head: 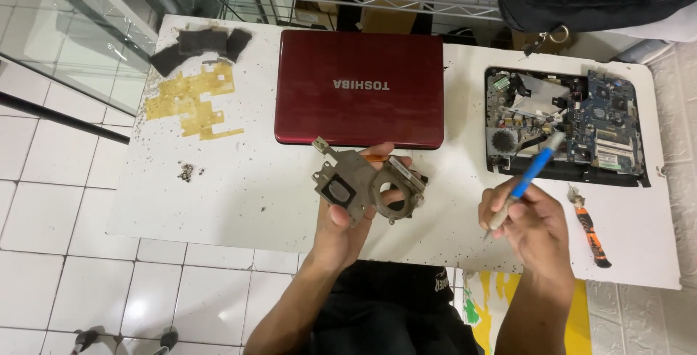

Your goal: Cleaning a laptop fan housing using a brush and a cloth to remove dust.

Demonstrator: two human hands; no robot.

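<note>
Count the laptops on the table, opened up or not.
2: a closed red laptop at the table's middle, and a dismantled laptop base with exposed circuit board at the right.

A grey metal laptop heatsink plate (363, 184), with a square recess on one side, a round fan opening on the other and a copper pipe along its top edge, is held tilted above the white table's near edge, just in front of the closed red laptop; nearby to the right, a blue-handled, grey-tipped tool (524, 181) slants upward
</note>
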